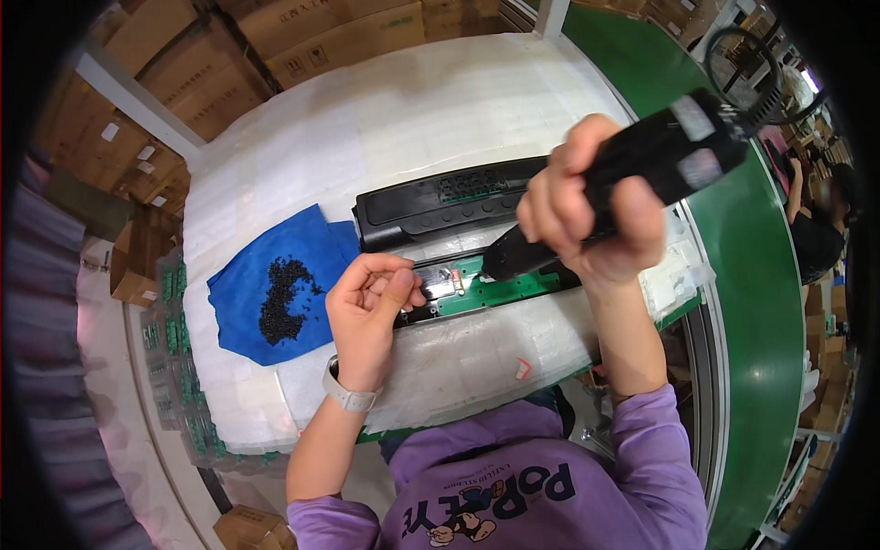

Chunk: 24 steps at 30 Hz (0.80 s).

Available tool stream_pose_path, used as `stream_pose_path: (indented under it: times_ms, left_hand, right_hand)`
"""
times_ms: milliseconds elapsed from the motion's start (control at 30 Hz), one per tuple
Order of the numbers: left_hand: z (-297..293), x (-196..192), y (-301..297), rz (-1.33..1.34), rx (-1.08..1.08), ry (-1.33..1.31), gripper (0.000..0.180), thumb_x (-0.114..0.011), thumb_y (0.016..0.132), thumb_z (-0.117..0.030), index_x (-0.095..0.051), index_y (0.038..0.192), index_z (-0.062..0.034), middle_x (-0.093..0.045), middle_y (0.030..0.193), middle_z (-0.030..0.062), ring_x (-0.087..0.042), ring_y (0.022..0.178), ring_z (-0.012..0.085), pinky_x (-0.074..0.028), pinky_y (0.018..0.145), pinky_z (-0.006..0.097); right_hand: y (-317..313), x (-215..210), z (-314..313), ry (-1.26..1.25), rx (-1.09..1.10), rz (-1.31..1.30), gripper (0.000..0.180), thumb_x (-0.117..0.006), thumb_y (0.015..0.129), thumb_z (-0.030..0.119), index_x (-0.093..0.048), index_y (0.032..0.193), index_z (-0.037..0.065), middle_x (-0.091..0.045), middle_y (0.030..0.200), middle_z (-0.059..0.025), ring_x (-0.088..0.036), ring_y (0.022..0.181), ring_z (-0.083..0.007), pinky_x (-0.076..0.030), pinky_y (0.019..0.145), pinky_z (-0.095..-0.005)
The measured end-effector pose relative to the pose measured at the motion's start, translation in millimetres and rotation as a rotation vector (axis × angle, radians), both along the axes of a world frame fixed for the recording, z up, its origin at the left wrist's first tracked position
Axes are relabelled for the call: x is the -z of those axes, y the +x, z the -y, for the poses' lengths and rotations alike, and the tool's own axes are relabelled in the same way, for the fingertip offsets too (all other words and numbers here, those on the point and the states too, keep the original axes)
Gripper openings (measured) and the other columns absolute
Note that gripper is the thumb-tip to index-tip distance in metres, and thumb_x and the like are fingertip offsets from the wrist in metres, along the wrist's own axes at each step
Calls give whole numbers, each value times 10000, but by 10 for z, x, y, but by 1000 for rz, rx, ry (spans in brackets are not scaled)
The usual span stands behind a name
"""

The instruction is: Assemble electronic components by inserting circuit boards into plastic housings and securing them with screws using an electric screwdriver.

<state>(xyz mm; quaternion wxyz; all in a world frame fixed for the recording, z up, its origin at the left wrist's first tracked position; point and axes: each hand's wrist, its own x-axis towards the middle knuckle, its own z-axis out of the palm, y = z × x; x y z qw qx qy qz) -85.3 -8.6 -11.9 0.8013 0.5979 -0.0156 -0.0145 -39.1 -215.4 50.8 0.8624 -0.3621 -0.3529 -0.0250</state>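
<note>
A green conveyor (765, 302) curves down the right side. Beside it lies a white foam pad (403, 128) that covers the bench and bears everything in hand. Brown cartons (302, 37) are stacked behind the pad, closed, so what they hold cannot be seen. At the pad's left edge a stack of trays (174, 357) holds small green boards, standing in rows.

On the pad, a long black housing (431, 206) lies across the middle, its grille facing up. Just in front of it, touching or nearly so, sits a second black shell with a green circuit board (513, 286) lying inside it. To the left a blue cloth (275, 284) is spread flat and serves as a holder: a heap of small black screws (284, 302) lies in its middle, loose.

The right hand (587, 206) is clamped round a black electric screwdriver (642, 170), which slants down to the left, its tip resting at the board's left part. A coiled cable (752, 64) runs from its upper end.

The left hand (371, 307) rests on the shell's left end, fingers curled with thumb and forefinger pinched together beside the driver tip; whether a screw sits between them cannot be told. A pale watch (348, 396) circles that wrist.
</note>
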Motion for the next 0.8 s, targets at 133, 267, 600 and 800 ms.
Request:
stream_pose_path:
  times_ms: [133, 267, 600, 800]
  left_hand:
    - [43, -105, -48, 17, 59, 7, 113, -581, 840, -20, -572, 944, 23, -628, 799, 84, -603, 660, 116, -473, 608, 199]
    - [11, -91, -41, -102, 273, 15, 131, -582, 821, 18, -578, 949, 44, -647, 846, 131, -646, 752, 170, -514, 679, 235]
    - [34, -67, -62, -92, 313, 47, 122, -601, 781, 69, -589, 902, 67, -648, 838, 156, -658, 767, 201, -533, 692, 248]
    - [-31, -67, -40, -202, 366, -55, 186, -626, 766, 61, -574, 944, 66, -644, 868, 153, -649, 775, 190, -527, 709, 247]
  right_hand:
    - [-15, -42, 74, 180, -26, 28, 385, -429, 893, 391, -449, 1003, 23, -464, 608, -25, -430, 440, -127, -408, 507, -318]
    - [-48, -13, 64, 234, -5, -37, 391, -423, 888, 401, -455, 1005, 29, -464, 600, -23, -426, 434, -129, -414, 514, -322]
    - [-68, 46, 1, 105, -42, -48, 426, -460, 871, 438, -438, 1016, 38, -453, 596, 2, -420, 442, -101, -441, 554, -310]
    - [-131, 4, -123, 265, 75, -174, 396, -392, 895, 408, -445, 983, 26, -441, 556, -28, -386, 387, -125, -367, 440, -302]
